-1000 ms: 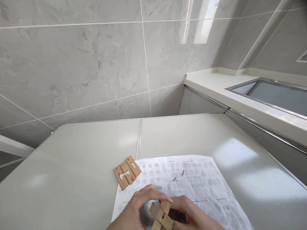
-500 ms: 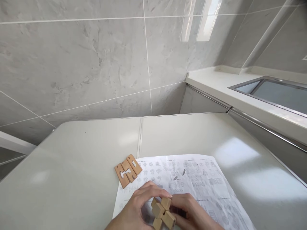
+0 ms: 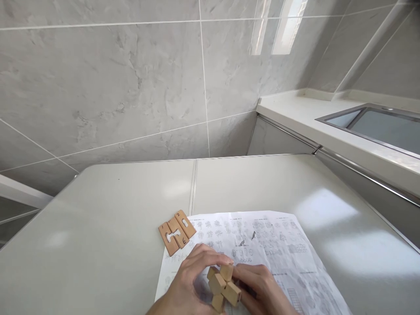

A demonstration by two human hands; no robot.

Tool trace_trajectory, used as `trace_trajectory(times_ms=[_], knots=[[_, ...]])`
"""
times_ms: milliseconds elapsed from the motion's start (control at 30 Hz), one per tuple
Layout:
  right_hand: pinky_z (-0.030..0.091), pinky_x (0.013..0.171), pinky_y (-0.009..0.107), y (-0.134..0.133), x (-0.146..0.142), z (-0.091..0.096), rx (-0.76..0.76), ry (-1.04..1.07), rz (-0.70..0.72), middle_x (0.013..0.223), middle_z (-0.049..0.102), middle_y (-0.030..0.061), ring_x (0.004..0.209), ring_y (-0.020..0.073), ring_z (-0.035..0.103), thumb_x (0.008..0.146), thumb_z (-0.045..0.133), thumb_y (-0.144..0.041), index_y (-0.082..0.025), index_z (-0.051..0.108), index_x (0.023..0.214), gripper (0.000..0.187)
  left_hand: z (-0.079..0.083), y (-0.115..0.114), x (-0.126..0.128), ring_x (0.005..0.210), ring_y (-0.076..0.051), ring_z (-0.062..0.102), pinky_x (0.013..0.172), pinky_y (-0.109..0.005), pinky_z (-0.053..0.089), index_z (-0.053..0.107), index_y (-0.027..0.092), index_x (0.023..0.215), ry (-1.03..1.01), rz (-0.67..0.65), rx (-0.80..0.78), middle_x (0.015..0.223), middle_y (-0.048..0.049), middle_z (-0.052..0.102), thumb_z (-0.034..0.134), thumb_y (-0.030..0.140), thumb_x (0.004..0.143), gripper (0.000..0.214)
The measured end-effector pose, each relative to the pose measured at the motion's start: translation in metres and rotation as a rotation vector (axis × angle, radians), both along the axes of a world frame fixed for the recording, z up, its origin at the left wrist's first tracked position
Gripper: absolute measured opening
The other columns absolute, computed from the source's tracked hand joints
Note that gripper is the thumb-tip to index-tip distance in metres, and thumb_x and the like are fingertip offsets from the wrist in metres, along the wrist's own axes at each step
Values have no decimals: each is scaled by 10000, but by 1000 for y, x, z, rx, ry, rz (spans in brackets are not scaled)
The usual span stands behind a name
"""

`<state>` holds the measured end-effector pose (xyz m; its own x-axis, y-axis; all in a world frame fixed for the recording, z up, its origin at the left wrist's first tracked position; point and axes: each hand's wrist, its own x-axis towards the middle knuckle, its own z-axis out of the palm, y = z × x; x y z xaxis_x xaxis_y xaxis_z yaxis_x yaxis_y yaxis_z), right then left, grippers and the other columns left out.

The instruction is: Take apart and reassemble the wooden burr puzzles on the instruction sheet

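Both my hands hold a small wooden interlocking puzzle (image 3: pixel 223 285) at the bottom edge of the view, above a printed instruction sheet (image 3: pixel 278 253). My left hand (image 3: pixel 188 284) curls over its left side with fingertips on top. My right hand (image 3: pixel 262 291) grips it from the right. The puzzle is made of light wooden bars crossing one another. Three loose flat wooden pieces (image 3: pixel 176 232) with cut-out slots and handwritten numbers lie side by side on the table, just left of the sheet's top corner, apart from my hands.
The white table (image 3: pixel 131 210) has a seam down its middle and stands against a grey tiled wall (image 3: pixel 131 87). To the right runs a pale counter (image 3: pixel 311 118) with a steel sink (image 3: pixel 380 127) set into it.
The puzzle has turned a little in my hands and my fingers have shifted on it. The view has moved slightly; the loose pieces and the sheet lie as before.
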<state>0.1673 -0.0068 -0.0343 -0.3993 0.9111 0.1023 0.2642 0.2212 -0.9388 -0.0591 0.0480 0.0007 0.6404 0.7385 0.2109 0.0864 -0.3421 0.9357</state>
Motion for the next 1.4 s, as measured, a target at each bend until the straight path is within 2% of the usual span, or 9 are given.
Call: trace_trajectory(times_ms=[333,467,567,633,700,867,1100,1200,1400], knots=[[388,604,230,-1,-1,-4,108,-44,-30,752,579,-41,617,128,493,1059,526,-182,-242,589,911,171,0,0,1,1026,-269,652,929,-374,519,668,426,1402,20,14,50,1185,-36,794,1004,609,713,788],[418,602,224,-2,-1,-8,122,-62,-95,751,621,-32,613,135,523,1040,527,-167,-235,672,1008,163,-6,-9,7,1016,-271,665,897,-373,528,670,399,1355,-17,81,-23,1171,-45,747,1020,614,685,787],[478,626,219,-3,-3,-10,59,-40,-163,826,732,-12,637,146,617,1038,575,-196,-256,719,1161,199,-12,-18,12,990,-267,688,836,-359,552,654,348,1305,-125,174,-153,1159,-53,654,998,676,677,787],[510,634,222,-4,-5,-10,-19,1,-188,854,774,0,651,156,661,1046,609,-255,-261,722,1164,164,-14,-23,15,987,-268,692,819,-354,558,638,321,1285,-167,200,-185,1166,-60,622,998,677,679,789],[516,614,230,-4,-7,-8,-88,39,-202,820,770,6,631,162,662,1057,622,-335,-250,715,1120,141,-13,-25,17,1019,-280,691,836,-362,561,626,313,1296,-165,206,-179,1190,-70,613,1008,644,691,788],[502,589,250,-2,-11,-6,-193,116,-204,760,711,8,608,166,632,1063,609,-467,-228,685,1080,252,-9,-25,17,1082,-296,685,916,-410,561,595,335,1342,-146,191,-157,1230,-72,607,974,581,785,716],[439,616,254,2,-8,0,-190,152,-151,761,655,-24,639,154,554,1032,623,-316,-235,672,1149,150,-9,-22,18,1063,-280,675,908,-398,553,603,321,1309,-154,184,-286,1221,-65,611,982,576,779,699],[441,633,263,3,-5,1,-191,129,-148,773,652,-21,659,163,572,1052,605,-330,-237,671,1195,183,-6,-19,18,1038,-268,671,906,-385,539,609,317,1299,-142,191,-317,1190,-55,633,978,595,774,700],[462,652,281,2,-5,-2,-192,105,-160,758,686,-1,653,179,619,1082,583,-429,-216,676,1147,241,1,-17,17,1044,-271,666,917,-374,522,634,297,1266,-90,204,-348,1171,-57,660,988,630,737,719]])
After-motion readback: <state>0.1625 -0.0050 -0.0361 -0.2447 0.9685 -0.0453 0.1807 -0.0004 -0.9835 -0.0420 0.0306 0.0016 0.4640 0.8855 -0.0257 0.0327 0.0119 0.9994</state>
